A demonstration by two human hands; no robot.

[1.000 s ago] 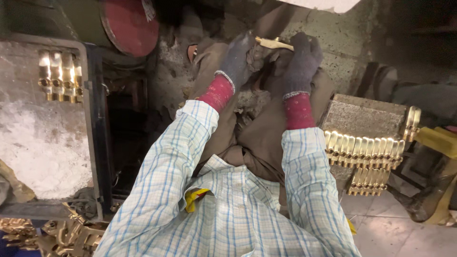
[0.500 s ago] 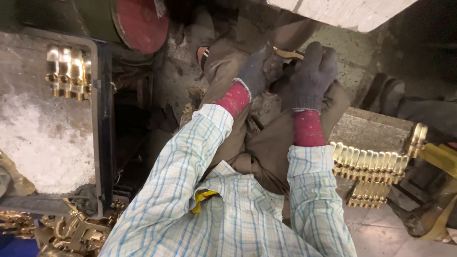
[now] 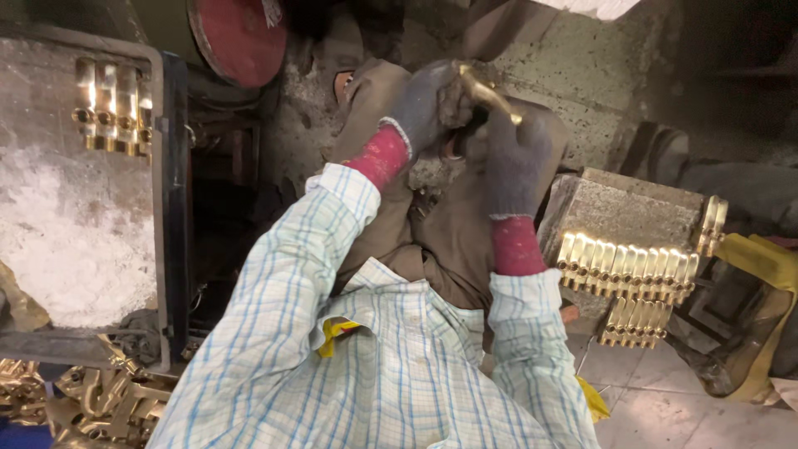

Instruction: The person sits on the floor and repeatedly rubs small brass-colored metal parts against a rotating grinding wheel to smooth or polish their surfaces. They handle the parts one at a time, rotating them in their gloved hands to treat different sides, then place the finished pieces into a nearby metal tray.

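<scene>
The brass piece (image 3: 489,93) lies upper centre of the frame, long axis slanting down to the right. Left hand (image 3: 426,104) clenches its upper-left end; right hand (image 3: 517,158) grasps the lower-right end, directly below it.

1. A grey concrete block (image 3: 640,208) stands at right, with rows of shiny brass fittings (image 3: 628,268) stacked against it.
2. Pale tiled floor (image 3: 665,411) lies below.
3. A round red metal disc (image 3: 241,37) sits top left, above a dusty grey metal tray (image 3: 75,241).
</scene>
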